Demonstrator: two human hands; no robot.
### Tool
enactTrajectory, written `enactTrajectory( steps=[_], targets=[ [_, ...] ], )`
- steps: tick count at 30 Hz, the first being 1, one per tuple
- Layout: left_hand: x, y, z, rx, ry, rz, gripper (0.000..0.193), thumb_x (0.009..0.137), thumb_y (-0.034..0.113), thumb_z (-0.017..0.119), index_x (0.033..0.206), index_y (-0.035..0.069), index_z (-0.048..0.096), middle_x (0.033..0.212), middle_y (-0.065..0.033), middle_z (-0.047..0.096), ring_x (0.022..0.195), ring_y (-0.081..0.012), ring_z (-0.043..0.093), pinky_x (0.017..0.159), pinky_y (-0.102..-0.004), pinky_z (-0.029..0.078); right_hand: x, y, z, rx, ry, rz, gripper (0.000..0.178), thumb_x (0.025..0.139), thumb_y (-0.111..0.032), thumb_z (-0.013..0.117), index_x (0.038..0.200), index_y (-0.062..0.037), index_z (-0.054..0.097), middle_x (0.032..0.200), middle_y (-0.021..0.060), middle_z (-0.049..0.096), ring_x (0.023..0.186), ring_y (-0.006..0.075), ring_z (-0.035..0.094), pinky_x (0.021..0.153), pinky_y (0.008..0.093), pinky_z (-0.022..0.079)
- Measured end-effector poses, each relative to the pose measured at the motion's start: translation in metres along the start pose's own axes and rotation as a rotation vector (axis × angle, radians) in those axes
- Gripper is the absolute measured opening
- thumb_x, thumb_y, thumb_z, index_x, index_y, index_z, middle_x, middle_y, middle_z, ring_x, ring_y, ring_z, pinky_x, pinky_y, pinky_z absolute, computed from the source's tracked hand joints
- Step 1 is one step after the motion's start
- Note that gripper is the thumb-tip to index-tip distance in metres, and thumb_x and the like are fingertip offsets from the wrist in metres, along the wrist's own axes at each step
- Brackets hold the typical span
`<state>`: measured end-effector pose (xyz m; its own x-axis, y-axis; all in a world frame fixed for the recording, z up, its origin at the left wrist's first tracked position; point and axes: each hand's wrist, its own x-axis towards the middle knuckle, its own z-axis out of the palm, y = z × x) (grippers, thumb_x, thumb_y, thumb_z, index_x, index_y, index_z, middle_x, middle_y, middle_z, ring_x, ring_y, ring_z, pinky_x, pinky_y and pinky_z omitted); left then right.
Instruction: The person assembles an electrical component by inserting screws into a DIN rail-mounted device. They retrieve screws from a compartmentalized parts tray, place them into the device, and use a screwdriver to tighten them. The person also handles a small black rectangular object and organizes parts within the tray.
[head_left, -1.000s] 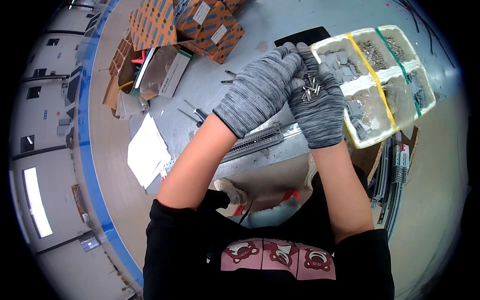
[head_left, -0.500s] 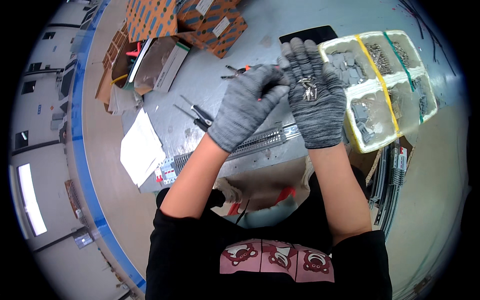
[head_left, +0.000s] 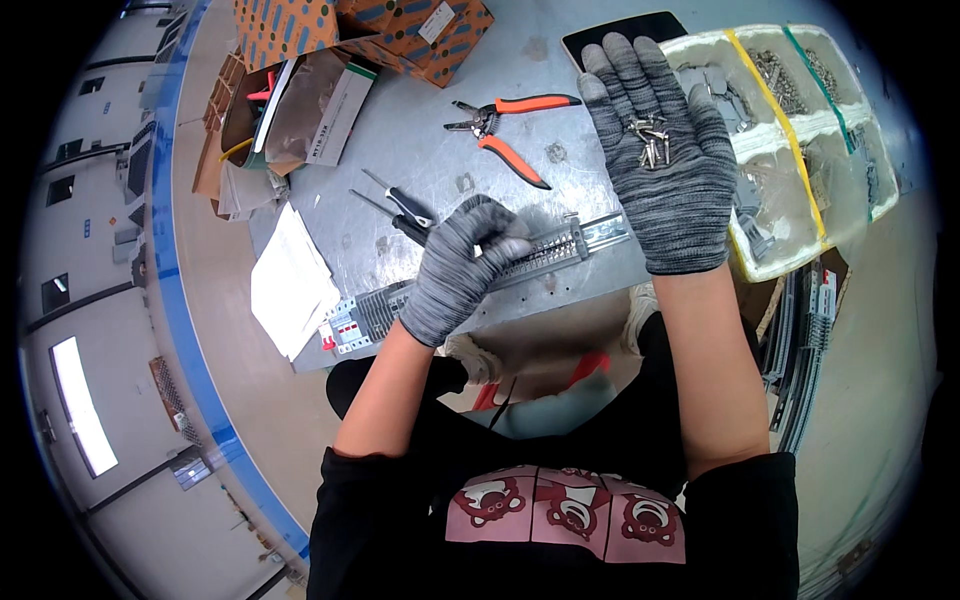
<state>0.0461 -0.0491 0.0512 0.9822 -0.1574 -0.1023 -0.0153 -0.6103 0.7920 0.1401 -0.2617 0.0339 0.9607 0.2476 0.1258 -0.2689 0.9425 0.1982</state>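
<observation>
My right hand [head_left: 670, 190], in a grey knit glove, lies palm up with its fingers stretched out. Several small silver screws [head_left: 652, 142] rest loose on its palm. My left hand [head_left: 462, 262], gloved alike, is pinched at the fingertips above a rail of terminal blocks [head_left: 545, 252] along the table's near edge. Whatever sits between those fingertips is too small or hidden to make out. At the rail's left end are breaker-like modules [head_left: 345, 330] in white with red and blue parts.
Wire strippers [head_left: 515, 160] with orange handles and two screwdrivers [head_left: 410, 208] lie beyond the rail. White paper [head_left: 290, 285] is at left, near open cardboard boxes [head_left: 425, 50]. A divided foam box [head_left: 780, 262] of small parts stands right, beside a black flat device [head_left: 620, 35].
My left hand has come away from the right palm, down and left to the terminal rail, uncovering the wire strippers. My right hand, still bearing the screws, sits farther right and slightly higher.
</observation>
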Motion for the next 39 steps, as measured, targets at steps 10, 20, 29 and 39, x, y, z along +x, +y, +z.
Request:
enactTrajectory(
  steps=[10, 20, 29, 39],
  targets=[
    [0.011, -0.011, 0.004, 0.346, -0.239, 0.200, 0.021, 0.075, 0.018, 0.075, 0.092, 0.007, 0.068, 0.093, -0.0092, 0.056, 0.088, -0.0272, 0.057, 0.079, -0.0376, 0.048, -0.010, 0.005, 0.024, -0.008, 0.188, -0.062, 0.058, 0.102, -0.034, 0.027, 0.138, 0.0088, 0.038, 0.145, 0.0249, 0.041, 0.138, 0.0360, 0.035, 0.118, 0.0472, 0.025],
    [0.023, 0.009, 0.001, 0.841, -0.343, 0.480, 0.026, 0.078, 0.024, 0.070, 0.099, 0.009, 0.067, 0.103, -0.0096, 0.059, 0.095, -0.0279, 0.060, 0.083, -0.0380, 0.051, -0.011, -0.002, 0.022, -0.106, 0.162, -0.074, 0.055, 0.103, -0.032, 0.023, 0.141, 0.0065, 0.034, 0.148, 0.0208, 0.037, 0.138, 0.0301, 0.035, 0.118, 0.0433, 0.024],
    [0.035, 0.035, 0.008, 1.087, -0.534, 0.476, 0.025, 0.087, 0.017, 0.059, 0.108, 0.003, 0.064, 0.113, -0.0116, 0.058, 0.103, -0.0260, 0.058, 0.087, -0.0376, 0.050, -0.013, -0.003, 0.023, -0.168, 0.168, -0.085, 0.055, 0.103, -0.031, 0.021, 0.143, 0.0055, 0.032, 0.149, 0.0189, 0.037, 0.139, 0.0272, 0.034, 0.118, 0.0418, 0.024],
    [0.074, 0.020, -0.004, 0.449, -0.680, -0.140, 0.054, 0.065, 0.045, 0.084, 0.091, 0.002, 0.062, 0.074, -0.0081, 0.061, 0.073, -0.0239, 0.058, 0.072, -0.0360, 0.049, -0.008, -0.005, 0.028, -0.068, 0.133, -0.034, 0.065, 0.102, -0.046, 0.022, 0.142, 0.0027, 0.037, 0.146, 0.0206, 0.041, 0.138, 0.0345, 0.035, 0.117, 0.0460, 0.026]
  ],
)
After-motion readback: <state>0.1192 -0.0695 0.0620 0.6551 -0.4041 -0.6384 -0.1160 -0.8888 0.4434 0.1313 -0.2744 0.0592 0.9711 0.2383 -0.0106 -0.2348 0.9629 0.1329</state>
